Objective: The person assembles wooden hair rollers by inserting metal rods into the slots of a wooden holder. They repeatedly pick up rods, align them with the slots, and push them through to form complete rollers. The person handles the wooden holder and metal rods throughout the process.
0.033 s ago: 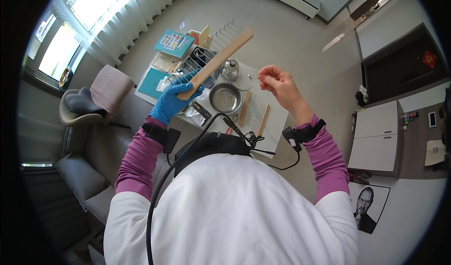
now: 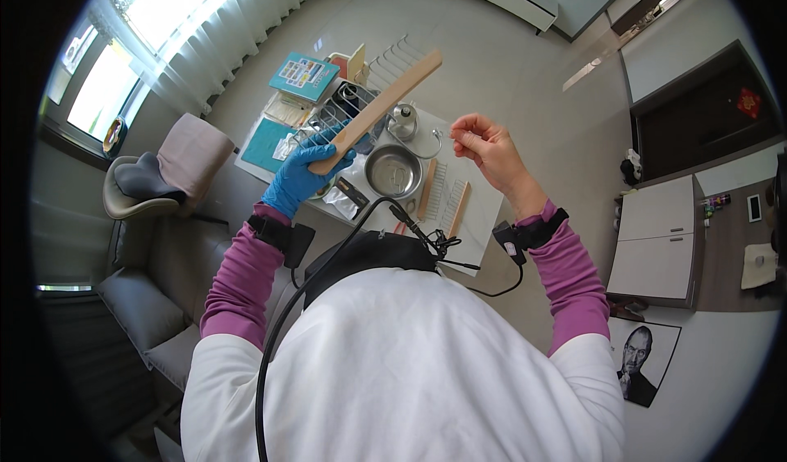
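My left hand, in a blue glove, grips the lower end of a long wooden bar with a row of metal wire prongs along its far side. The bar tilts up to the right, above the table. My bare right hand is raised beside it, thumb and forefinger pinched together; whatever they hold is too small to make out. Below sits a round steel bowl with a few thin wire pieces inside. Two shorter wooden bars with metal teeth lie right of the bowl, one nearer it and one farther right.
On the white table also stand a metal bottle, a blue-covered book, a teal mat and a dark box. Black cables run over the near edge. A chair stands at left.
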### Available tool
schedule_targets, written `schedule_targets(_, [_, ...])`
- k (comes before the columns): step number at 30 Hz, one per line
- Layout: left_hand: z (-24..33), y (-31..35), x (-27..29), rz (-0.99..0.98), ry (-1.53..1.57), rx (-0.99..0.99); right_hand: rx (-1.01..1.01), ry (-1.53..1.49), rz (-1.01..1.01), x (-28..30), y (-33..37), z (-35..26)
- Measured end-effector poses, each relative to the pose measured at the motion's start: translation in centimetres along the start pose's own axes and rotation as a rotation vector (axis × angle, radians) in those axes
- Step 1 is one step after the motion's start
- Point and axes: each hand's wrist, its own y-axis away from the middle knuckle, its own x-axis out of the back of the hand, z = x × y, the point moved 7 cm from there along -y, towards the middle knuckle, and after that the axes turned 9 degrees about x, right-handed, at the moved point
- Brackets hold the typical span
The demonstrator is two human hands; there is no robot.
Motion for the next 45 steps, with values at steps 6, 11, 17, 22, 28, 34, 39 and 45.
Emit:
schedule_targets(6, [-0.6,0.4,-0.2,0.026,-0.03,0.026,0.024,0.029,0.01,0.1,0.9,-0.2])
schedule_targets(11, [-1.2,0.8,0.0,0.066,-0.018,0.041,0.04,0.061,0.012,-0.2,1.7,-0.2])
schedule_targets(17, [-0.8,0.7,-1.2,0.013,-0.116,0.028,0.035,0.09,0.042,-0.3,1.8,0.0])
schedule_targets(22, [-0.5,0.6,-2.1,-0.025,-0.125,0.037,0.045,0.113,0.057,-0.1,1.7,0.2])
schedule_targets(28, [-0.8,0.5,-2.0,0.002,-0.155,0.034,0.011,0.188,0.074,0.4,2.2,0.4])
schedule_targets(34, [-0.9,1.1,-1.8,0.019,-0.185,0.027,-0.03,0.24,0.104,0.9,3.0,0.3])
schedule_targets(39, [-0.7,1.1,-1.8,-0.015,-0.19,0.016,-0.039,0.271,0.163,1.6,3.2,0.3])
schedule_targets(45, [-0.6,0.5,-1.6,-0.006,-0.268,0.047,-0.031,0.203,0.167,1.3,3.1,0.1])
